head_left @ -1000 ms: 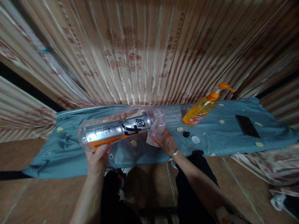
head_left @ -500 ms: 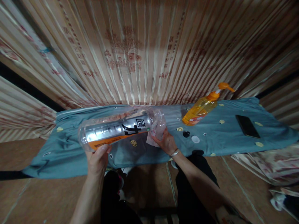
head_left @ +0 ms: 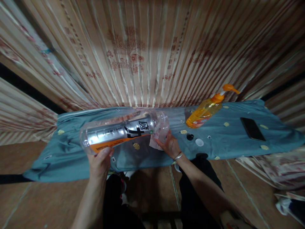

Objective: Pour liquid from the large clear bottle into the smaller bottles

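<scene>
A large clear plastic bottle [head_left: 119, 128] with a silver and orange label lies on its side in the air over the cloth-covered surface. My left hand [head_left: 100, 160] grips it from below near its left end, thumb on the orange band. At the clear right end, my right hand [head_left: 169, 145] is closed around a pale tissue [head_left: 154, 143] pressed against the plastic. Part of the tissue hangs below the bottle; my right fingertips are partly hidden behind it. A silver bracelet [head_left: 178, 156] circles my right wrist.
On the blue-green patterned cloth [head_left: 128, 159] stand or lie a pump bottle [head_left: 202, 114] of orange liquid, a small black cap-like piece [head_left: 190, 137], a white disc [head_left: 199, 142] and a dark phone [head_left: 252, 128]. A pleated curtain [head_left: 152, 54] rises right behind.
</scene>
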Available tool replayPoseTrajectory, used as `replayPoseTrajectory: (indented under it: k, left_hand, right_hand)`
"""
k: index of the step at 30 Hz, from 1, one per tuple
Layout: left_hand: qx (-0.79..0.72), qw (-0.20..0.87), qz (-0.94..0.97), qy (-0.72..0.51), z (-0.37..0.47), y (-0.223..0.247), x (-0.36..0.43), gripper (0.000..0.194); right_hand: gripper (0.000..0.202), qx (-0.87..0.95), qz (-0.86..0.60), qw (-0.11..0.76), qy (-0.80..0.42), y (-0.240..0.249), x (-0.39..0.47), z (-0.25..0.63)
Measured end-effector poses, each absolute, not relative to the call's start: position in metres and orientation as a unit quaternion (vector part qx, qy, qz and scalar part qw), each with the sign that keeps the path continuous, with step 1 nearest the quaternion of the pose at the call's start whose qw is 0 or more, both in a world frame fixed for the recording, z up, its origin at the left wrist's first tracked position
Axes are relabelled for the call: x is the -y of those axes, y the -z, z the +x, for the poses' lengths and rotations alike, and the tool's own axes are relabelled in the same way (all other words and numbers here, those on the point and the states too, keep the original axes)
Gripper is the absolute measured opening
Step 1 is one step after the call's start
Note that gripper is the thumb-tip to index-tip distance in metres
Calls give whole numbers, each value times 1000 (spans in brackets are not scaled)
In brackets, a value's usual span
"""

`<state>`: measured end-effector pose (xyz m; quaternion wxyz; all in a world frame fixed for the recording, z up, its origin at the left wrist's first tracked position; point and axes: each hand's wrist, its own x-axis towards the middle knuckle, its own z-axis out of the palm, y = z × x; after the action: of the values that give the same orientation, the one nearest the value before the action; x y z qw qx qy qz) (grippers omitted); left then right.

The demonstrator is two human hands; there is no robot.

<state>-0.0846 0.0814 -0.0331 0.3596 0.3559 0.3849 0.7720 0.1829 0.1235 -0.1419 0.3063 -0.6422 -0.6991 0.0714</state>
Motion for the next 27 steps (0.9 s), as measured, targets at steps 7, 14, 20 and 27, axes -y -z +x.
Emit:
replayPoseTrajectory:
  k: [7,14,20,27]
  left_hand:
    - [-392,356,359,-769,-84,33,-82,40]
    - [-407,352,364,-760,-84,31,-82,43]
    - [-404,352,362,-763,-84,30,-81,45]
    - [-397,356,357,-767,-82,28,-82,37]
  right_hand:
    - [82,693,-651,303,-73,142,-124,182]
    - [79,703,-634,313,-72,142,-123,184]
    - [77,702,-637,312,-67,142,-124,183]
    - [79,698,-640,313,-66,142,-124,183]
